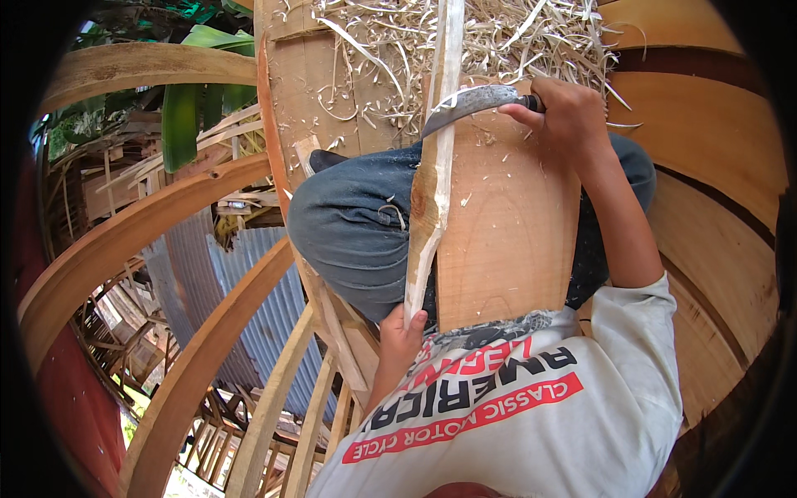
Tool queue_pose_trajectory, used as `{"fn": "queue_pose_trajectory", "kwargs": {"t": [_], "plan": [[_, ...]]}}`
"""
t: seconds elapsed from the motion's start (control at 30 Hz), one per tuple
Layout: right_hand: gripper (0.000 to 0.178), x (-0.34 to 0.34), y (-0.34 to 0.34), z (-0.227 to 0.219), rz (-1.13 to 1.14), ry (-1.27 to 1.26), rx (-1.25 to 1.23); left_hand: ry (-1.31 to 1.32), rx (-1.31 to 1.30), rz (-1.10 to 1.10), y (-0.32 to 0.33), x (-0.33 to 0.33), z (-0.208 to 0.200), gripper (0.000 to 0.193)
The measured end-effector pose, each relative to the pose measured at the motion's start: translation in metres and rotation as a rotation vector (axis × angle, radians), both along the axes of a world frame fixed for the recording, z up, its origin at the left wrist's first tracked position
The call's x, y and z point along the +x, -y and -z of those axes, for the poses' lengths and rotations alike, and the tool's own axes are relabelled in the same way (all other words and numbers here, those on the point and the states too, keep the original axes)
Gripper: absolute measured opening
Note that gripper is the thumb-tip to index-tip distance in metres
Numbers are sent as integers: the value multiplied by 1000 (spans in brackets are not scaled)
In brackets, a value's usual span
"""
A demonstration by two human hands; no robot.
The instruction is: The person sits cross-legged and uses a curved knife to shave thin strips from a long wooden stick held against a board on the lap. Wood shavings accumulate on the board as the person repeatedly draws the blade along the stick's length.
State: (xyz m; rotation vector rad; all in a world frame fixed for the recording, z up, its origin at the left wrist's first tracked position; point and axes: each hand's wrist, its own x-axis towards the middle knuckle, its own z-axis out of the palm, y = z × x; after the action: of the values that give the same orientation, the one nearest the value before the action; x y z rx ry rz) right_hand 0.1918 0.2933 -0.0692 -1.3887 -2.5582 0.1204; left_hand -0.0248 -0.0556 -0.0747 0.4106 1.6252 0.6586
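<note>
My left hand [402, 336] is closed around the near end of a long, slightly crooked wooden strip [427, 203], close to my shirt. The strip runs away from me past the top edge of the picture, its pale cut face beside darker wood. In my right hand [573, 120], a curved knife [480, 100] is gripped by its dark handle. Its blade lies across the strip, tip pointing left, with a pale curl of wood on it. Beneath the blade's handle end, a flat wooden board [508, 232] rests over my lap, reaching to my waist.
Beyond my knees, wood shavings [523, 37] lie heaped on planks [303, 79]. Curved wooden ribs [149, 207] rise on the left, with corrugated metal sheets [261, 282] and scrap wood behind them. Wide curved planks [697, 124] form a wall at right.
</note>
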Motion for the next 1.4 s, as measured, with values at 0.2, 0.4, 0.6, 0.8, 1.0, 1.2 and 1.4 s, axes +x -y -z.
{"fn": "queue_pose_trajectory", "kwargs": {"t": [0.2,0.4,0.6,0.8,1.0,1.2,1.4], "plan": [[81,83,-112,0,710,-141,-101,-149,94,91,11,3,8,40],[71,52,-68,-25,424,-213,-80,-211,87,57,8,3,13,41],[60,4,39,-24,118,-150,-221,-192,128,11,12,3,21,35],[58,0,7,-19,114,-109,-142,-177,86,-21,12,4,24,34],[76,67,-91,1,584,-50,-98,-246,173,28,5,5,21,35],[69,47,-32,-31,423,-463,-183,-213,157,-25,14,6,28,36],[57,7,34,-26,91,-98,-233,-259,179,30,17,-1,30,36]]}}
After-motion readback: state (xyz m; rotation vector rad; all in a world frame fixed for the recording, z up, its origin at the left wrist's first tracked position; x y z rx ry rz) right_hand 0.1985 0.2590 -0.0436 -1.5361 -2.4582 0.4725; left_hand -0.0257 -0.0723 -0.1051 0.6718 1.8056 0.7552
